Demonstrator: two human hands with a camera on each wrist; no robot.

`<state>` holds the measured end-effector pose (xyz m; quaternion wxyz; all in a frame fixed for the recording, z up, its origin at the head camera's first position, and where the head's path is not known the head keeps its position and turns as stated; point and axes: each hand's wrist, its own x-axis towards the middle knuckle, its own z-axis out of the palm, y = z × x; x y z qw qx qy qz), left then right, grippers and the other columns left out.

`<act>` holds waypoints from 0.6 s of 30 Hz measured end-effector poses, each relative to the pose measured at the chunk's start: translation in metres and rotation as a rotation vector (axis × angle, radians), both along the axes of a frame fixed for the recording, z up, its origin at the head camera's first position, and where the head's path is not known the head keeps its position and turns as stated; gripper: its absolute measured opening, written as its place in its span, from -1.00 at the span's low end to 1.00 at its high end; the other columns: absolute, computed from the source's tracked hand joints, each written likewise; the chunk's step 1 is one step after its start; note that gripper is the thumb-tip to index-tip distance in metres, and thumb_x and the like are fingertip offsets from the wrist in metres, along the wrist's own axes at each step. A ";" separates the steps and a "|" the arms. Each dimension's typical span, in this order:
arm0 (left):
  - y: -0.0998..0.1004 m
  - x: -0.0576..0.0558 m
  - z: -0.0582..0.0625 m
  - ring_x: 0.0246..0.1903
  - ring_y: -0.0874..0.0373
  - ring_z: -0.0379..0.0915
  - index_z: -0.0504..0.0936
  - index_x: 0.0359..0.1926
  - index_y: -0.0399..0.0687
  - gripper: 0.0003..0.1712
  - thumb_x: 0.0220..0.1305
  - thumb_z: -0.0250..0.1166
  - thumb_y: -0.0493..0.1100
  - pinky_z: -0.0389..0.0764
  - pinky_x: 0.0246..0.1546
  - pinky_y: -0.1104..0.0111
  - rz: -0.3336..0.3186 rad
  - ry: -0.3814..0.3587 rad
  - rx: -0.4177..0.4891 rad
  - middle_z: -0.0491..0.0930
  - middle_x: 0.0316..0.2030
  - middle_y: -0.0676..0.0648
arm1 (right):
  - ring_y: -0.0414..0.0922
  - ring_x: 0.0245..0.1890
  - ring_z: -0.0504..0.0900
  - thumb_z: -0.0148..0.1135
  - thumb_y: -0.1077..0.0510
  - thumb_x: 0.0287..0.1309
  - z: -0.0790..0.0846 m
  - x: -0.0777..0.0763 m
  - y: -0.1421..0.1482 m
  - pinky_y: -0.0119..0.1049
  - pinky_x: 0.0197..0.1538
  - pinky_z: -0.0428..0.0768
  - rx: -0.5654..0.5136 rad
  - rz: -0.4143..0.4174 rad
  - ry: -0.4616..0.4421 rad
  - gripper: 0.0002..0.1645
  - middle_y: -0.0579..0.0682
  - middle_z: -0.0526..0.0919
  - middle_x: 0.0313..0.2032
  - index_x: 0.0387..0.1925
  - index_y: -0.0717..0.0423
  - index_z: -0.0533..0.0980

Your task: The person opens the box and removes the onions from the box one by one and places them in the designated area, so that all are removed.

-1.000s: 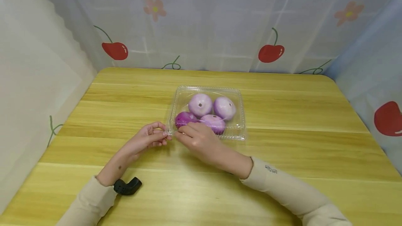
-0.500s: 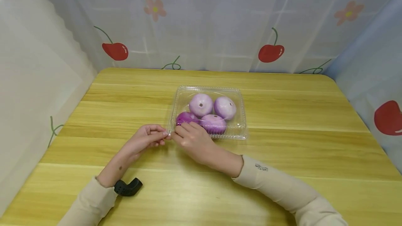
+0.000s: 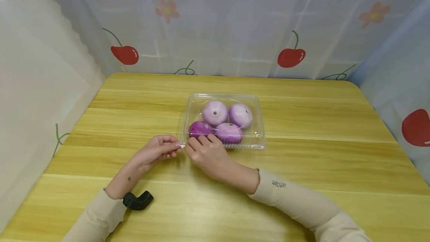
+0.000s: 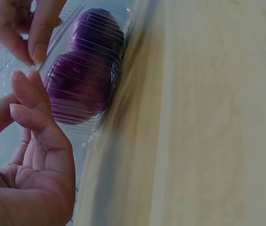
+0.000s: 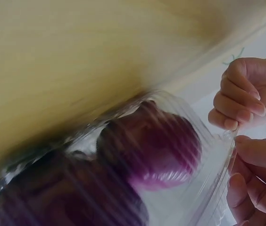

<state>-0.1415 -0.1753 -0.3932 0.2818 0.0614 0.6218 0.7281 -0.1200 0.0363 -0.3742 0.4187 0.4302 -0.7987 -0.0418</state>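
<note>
A clear plastic clamshell container (image 3: 259,124) sits on the table with its domed lid over several peeled purple onions (image 3: 215,113). My left hand (image 3: 157,151) pinches the container's near left corner between thumb and index finger, the other fingers loosely bent. Right beside it, my right hand (image 3: 209,157) pinches the near rim of the lid, its knuckles in front of the darkest onion (image 3: 200,128). In the right wrist view, the thumb and fingers of the right hand (image 5: 260,181) meet at the plastic rim, close to the left hand (image 5: 248,92).
The wooden table (image 3: 319,130) spreads out around the container. A black curved piece (image 3: 138,200) is at the left wrist by the beige sleeve (image 3: 97,212). Behind the table hangs a pale curtain (image 3: 218,29) printed with cherries and flowers.
My right hand has shifted a little left along the rim and slightly toward me, closer to the corner. The left hand keeps its pinch there, and the container has barely moved.
</note>
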 end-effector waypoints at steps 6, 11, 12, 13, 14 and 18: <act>-0.007 -0.003 -0.002 -0.53 0.29 0.49 0.56 -0.40 -0.14 -0.80 0.30 0.05 -0.42 0.57 -0.42 0.51 -0.043 -0.025 0.067 0.63 -0.47 -0.03 | -0.17 -0.61 0.43 -0.15 0.32 0.22 -0.001 0.000 0.005 -0.42 -0.58 0.29 0.003 0.005 0.063 -0.62 -0.12 0.46 -0.55 -0.57 0.02 0.52; -0.009 -0.004 -0.003 -0.53 0.29 0.48 0.56 -0.41 -0.14 -0.80 0.28 0.07 -0.42 0.56 -0.43 0.52 -0.091 -0.015 0.081 0.61 -0.48 -0.02 | -0.17 -0.63 0.39 -0.14 0.35 0.22 -0.003 -0.004 0.004 -0.42 -0.57 0.28 -0.007 0.038 0.088 -0.61 -0.12 0.45 -0.57 -0.61 0.02 0.48; -0.008 -0.004 -0.004 -0.53 0.29 0.48 0.56 -0.41 -0.14 -0.79 0.27 0.07 -0.42 0.56 -0.43 0.52 -0.098 -0.013 0.082 0.61 -0.48 -0.01 | -0.18 -0.62 0.40 -0.14 0.35 0.22 -0.003 -0.004 0.003 -0.41 -0.56 0.29 -0.007 0.046 0.089 -0.62 -0.13 0.46 -0.55 -0.60 0.02 0.49; -0.008 -0.004 -0.004 -0.53 0.29 0.48 0.57 -0.42 -0.13 -0.79 0.27 0.07 -0.42 0.56 -0.44 0.52 -0.105 -0.011 0.084 0.60 -0.49 -0.01 | -0.18 -0.61 0.41 -0.13 0.34 0.23 -0.003 -0.005 0.002 -0.41 -0.54 0.31 -0.009 0.056 0.086 -0.62 -0.13 0.48 -0.54 -0.58 0.02 0.51; -0.008 -0.003 -0.004 -0.53 0.29 0.48 0.57 -0.42 -0.13 -0.78 0.26 0.07 -0.42 0.56 -0.44 0.53 -0.113 -0.008 0.084 0.60 -0.49 -0.01 | -0.18 -0.60 0.43 -0.13 0.33 0.25 -0.003 -0.005 0.001 -0.41 -0.53 0.32 -0.011 0.063 0.081 -0.62 -0.13 0.51 -0.52 -0.55 0.02 0.54; -0.008 -0.003 -0.005 -0.53 0.29 0.47 0.57 -0.43 -0.11 -0.78 0.26 0.06 -0.42 0.55 -0.45 0.53 -0.142 0.011 0.097 0.59 -0.50 0.00 | -0.19 -0.53 0.50 -0.10 0.29 0.27 -0.003 -0.005 -0.004 -0.42 -0.48 0.38 -0.015 0.088 0.040 -0.64 -0.15 0.56 -0.42 -0.44 0.00 0.61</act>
